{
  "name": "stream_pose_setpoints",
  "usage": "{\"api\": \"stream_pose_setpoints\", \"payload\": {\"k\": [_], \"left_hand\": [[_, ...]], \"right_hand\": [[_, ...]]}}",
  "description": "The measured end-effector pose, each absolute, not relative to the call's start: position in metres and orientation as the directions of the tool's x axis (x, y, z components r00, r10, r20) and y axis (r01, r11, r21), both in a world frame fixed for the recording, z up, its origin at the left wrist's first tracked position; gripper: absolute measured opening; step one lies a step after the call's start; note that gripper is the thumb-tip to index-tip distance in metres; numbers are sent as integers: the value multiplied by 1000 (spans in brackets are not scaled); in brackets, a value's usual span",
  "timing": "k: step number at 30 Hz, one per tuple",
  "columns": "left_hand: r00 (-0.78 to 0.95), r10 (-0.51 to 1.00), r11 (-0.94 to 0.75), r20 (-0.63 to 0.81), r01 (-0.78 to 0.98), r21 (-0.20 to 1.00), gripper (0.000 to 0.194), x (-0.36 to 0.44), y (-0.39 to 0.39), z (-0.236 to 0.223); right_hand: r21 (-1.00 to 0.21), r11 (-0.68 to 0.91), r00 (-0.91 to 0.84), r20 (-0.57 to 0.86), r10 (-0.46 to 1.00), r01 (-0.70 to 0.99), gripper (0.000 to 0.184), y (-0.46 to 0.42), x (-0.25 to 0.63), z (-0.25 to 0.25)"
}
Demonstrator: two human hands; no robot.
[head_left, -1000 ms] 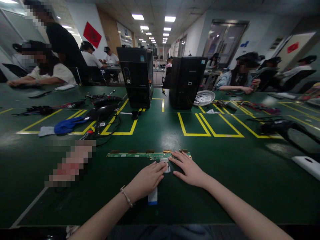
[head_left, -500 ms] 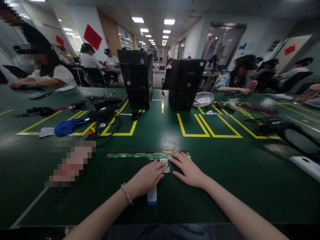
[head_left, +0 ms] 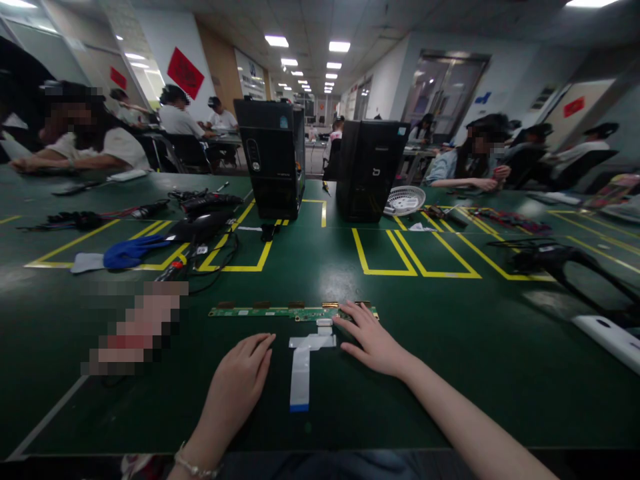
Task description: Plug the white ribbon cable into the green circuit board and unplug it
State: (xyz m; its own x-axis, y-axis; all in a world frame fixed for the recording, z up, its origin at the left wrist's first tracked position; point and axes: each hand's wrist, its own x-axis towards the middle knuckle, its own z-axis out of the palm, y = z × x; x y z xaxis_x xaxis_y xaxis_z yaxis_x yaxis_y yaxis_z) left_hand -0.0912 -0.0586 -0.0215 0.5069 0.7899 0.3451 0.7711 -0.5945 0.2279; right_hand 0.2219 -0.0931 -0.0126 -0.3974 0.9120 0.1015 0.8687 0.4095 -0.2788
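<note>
head view: a circuit board (head_left: 265, 312) lies toward the tabletop's (head_left: 360, 417) near edge, trailing a folded ribbon cable (head_left: 301, 377). the circuit board looks light, stiff, fragile, best held by its ends; the ribbon cable should flex. the right hand (head_left: 371, 343) rests unclenched over the board's right end; the left hand (head_left: 239, 380), seemingly empty, has come off the ribbon cable.

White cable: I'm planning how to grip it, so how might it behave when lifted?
The white cable is probably floppy and light, as it looks thin, flat and folded. Lifting it could tug the board, since its far end appears to meet the board's edge. It may crease easily at its bends.
</note>
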Motion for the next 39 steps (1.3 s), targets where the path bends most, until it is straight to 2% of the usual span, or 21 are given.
{"api": "stream_pose_setpoints", "payload": {"k": [7,18,26,32,39], "left_hand": [[504,775,-604,381,769,210,36,-109,-59,-40],[477,790,-584,386,777,235,38,-106,-55,-45],[487,788,-588,375,776,228,38,-107,-57,-45],[492,789,-590,369,774,229,38,-107,-58,-46],[486,791,-588,372,773,240,39,-107,-57,-45]], "right_hand": [[-300,536,-533,100,840,789,56,-93,213,-2],[-332,493,-522,-1,853,804,56,-90,210,1],[-316,492,-531,-48,846,811,71,-106,222,4],[-226,375,-395,-49,917,899,68,-141,264,-3],[-78,18,-15,41,999,997,63,-193,340,-22]]}}
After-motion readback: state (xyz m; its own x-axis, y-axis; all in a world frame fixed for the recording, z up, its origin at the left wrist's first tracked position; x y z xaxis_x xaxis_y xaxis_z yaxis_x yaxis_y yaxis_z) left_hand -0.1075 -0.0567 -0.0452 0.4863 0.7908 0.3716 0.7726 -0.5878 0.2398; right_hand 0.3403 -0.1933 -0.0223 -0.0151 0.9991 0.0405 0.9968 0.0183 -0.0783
